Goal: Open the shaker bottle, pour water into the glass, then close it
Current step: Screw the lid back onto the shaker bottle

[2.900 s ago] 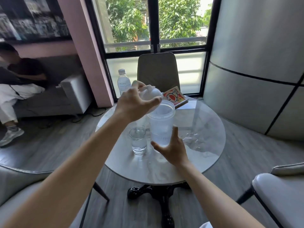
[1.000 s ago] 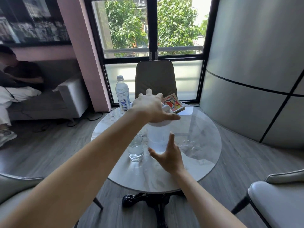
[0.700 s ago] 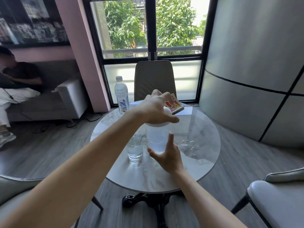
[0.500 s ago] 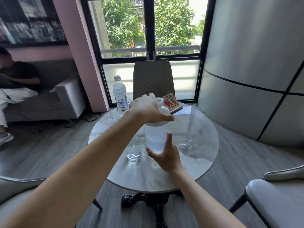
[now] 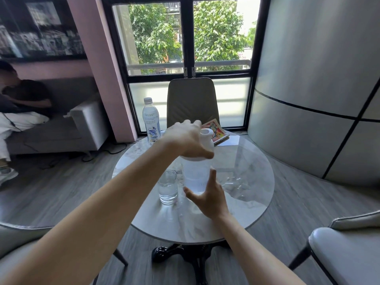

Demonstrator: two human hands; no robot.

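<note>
Shaker bottle (image 5: 196, 178): a clear, cloudy plastic cup standing upright on the round table (image 5: 255, 204), partly filled with water, directly under the left grip and just in front of the right grip.
Lid (image 5: 202, 146): white and domed, sitting on top of the bottle; whether it is fully seated cannot be told.
Left hand (image 5: 186, 140): its grip is closed down over the lid from above, thumb along the rim, fingers curled over the far side.
Right hand (image 5: 209, 197): its grip is open, thumb raised and fingers spread, against the near lower side of the bottle, steadying it rather than wrapping it.
Glass (image 5: 168, 187): a short clear tumbler holding water, just left of the right grip and very near the bottle.
Risk, tipping: the loose right grip may let the bottle spin or lean if the lid is twisted hard.
Risk, glass: a sliding bottle could knock the glass beside it and spill it.
Risk, wet table: droplets (image 5: 234, 183) lie just right of the right grip, so the base may slip.
Risk, leak: a crooked lid could leak later.
</note>
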